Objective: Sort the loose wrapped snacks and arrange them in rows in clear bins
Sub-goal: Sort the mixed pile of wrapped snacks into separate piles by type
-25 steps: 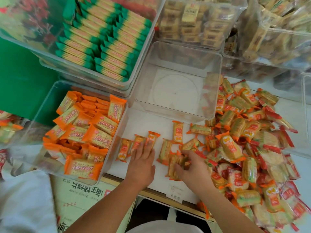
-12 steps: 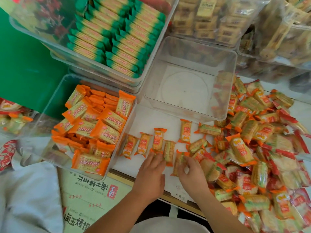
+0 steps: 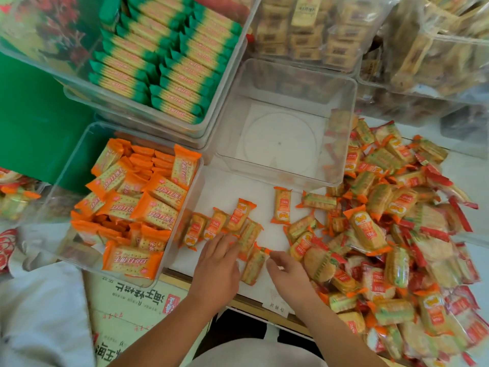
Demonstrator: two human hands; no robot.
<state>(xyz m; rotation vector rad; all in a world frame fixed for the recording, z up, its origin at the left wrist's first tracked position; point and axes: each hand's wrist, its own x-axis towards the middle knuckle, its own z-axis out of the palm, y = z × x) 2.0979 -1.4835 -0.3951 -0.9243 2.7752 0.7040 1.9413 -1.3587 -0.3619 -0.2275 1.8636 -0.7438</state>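
A short row of small orange-wrapped snacks (image 3: 211, 225) lies on the white tabletop beside the orange-cracker bin. My left hand (image 3: 217, 266) rests flat on the row's near end with straight fingers. My right hand (image 3: 288, 276) pinches the top end of one more wrapped snack (image 3: 252, 268), which lies between my two hands. A single snack (image 3: 281, 205) lies upright just beyond. A big pile of loose snacks (image 3: 391, 234) in orange and red wrappers covers the right side. An empty clear bin (image 3: 264, 166) stands behind the row.
A clear bin of orange cracker packs (image 3: 182, 242) sits at the left. Behind it a bin (image 3: 225, 83) holds green packs in rows. More filled clear bins (image 3: 317, 35) line the back and right. A printed cardboard box (image 3: 132, 308) is below the table edge.
The snack in my right hand has come down and left, closer to the row. My left hand stays on the row, which sits a little tighter against the cracker bin.
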